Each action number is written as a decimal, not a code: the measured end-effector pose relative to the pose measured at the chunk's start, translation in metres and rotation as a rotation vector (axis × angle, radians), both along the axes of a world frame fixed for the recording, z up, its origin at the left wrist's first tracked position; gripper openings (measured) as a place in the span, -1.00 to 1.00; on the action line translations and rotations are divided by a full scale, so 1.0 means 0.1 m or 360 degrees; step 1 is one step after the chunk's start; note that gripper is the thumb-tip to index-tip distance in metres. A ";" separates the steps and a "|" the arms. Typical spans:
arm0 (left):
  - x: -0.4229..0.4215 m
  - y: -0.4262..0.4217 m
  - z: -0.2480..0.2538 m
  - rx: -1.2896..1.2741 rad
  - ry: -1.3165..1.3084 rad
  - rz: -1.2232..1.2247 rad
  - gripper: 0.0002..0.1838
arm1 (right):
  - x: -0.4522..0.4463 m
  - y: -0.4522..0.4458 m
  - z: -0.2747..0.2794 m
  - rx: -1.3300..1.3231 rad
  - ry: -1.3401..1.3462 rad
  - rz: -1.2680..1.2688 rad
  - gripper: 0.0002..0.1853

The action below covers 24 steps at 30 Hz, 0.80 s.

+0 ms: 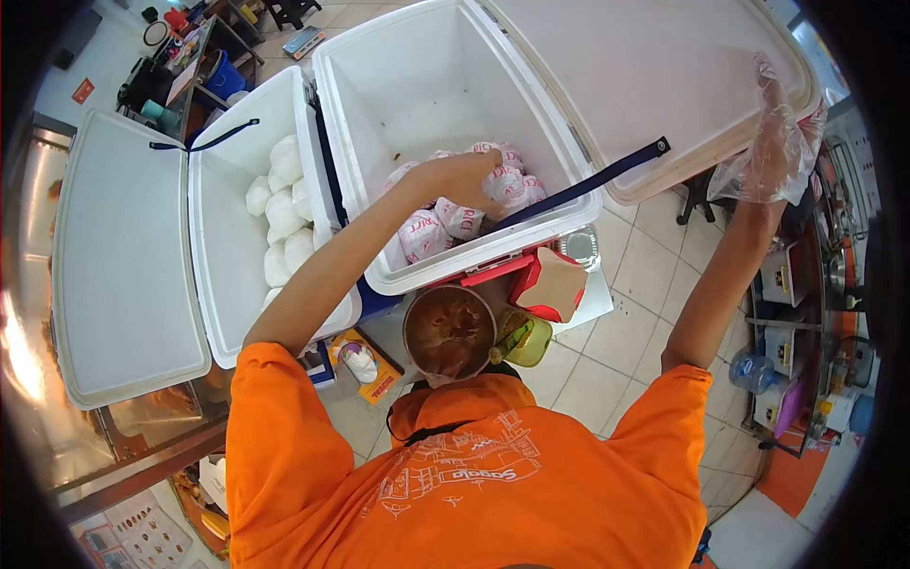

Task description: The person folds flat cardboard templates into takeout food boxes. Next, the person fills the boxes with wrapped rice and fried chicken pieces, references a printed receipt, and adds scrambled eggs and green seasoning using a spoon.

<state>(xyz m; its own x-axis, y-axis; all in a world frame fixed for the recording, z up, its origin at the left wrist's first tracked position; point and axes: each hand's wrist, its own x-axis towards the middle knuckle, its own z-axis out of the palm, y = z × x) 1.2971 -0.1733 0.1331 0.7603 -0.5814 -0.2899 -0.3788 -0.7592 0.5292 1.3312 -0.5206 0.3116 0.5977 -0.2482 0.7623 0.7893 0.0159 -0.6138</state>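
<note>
A large white cooler (427, 104) stands open in the upper middle. Wrapped balls printed "RICE" (461, 218) are heaped at its near end. My left hand (469, 180) reaches in among them, its fingers curled against the wrapped balls; whether it grips one is hard to make out. On the right, my right hand (773, 142) wears a clear plastic glove and is raised at the edge of the cooler's open lid (701, 85). Its fingers point up along the lid's rim, and the glove's folds blur the grip.
A second open cooler (223, 209) holds white wrapped bundles (284, 213) at the left. Below the coolers are a pot of brown sauce (449, 332), a green container (531, 343), a red carton (550, 284) and a tissue box (377, 379). Shelves line the right side.
</note>
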 end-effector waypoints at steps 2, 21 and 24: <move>0.08 -0.01 0.12 0.0049 0.0123 -0.0058 0.02 | -0.06 0.15 0.08 0.0008 0.0238 -0.0452 -0.54; -0.42 0.37 0.72 -0.0901 -0.0240 0.0774 -0.09 | -0.98 1.53 -0.19 -0.0948 0.0279 -0.0382 -0.64; -0.97 0.77 1.04 -0.1619 -0.0023 0.1132 -0.20 | -0.55 2.02 -0.90 -0.2033 0.0852 0.0553 -0.56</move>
